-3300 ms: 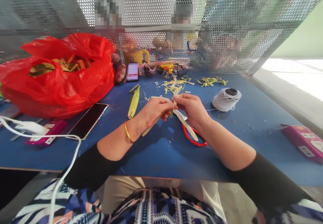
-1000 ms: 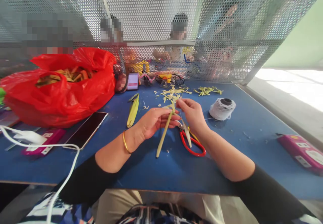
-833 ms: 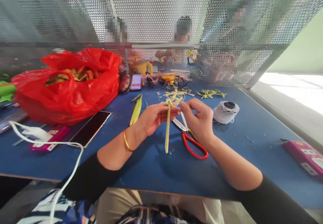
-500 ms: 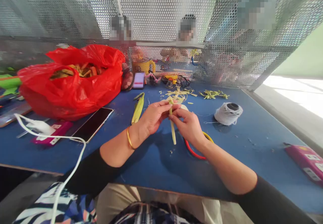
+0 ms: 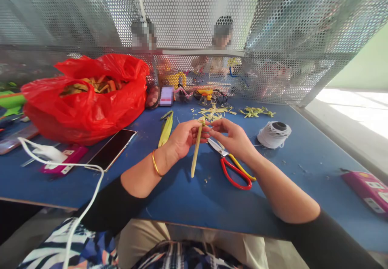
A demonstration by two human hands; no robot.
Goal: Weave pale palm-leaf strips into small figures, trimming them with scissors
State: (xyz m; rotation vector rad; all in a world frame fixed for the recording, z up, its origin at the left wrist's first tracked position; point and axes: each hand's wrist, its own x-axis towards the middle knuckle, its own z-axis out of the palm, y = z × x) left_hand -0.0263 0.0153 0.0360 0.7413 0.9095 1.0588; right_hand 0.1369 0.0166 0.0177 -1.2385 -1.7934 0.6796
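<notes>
My left hand point(image 5: 184, 137) is closed, pinching a pale green rolled leaf strip point(image 5: 196, 151) near its knotted top, with the long end hanging down. Close beside it, my right hand point(image 5: 232, 137) has its fingers pinched together by the left fingertips; what they hold is too small to make out. Under the right hand lie scissors point(image 5: 235, 172) with one red and one yellow handle, blades partly covered. A spool of white thread point(image 5: 274, 134) stands to the right. Left of my hands lies a yellow-green folded leaf bundle point(image 5: 166, 129).
A red plastic bag point(image 5: 100, 117) of dried strips fills the back left. Leaf scraps point(image 5: 214, 112) and small green pieces point(image 5: 257, 112) lie behind my hands. Phones point(image 5: 112, 149), a white cable point(image 5: 97, 180) and a magenta box point(image 5: 366, 190) lie around. A perforated metal screen point(image 5: 194, 10) stands behind, people beyond it.
The strip's lower end has swung left. My right hand has let go of the strip's middle and shifted slightly up and right, exposing more of the scissors.
</notes>
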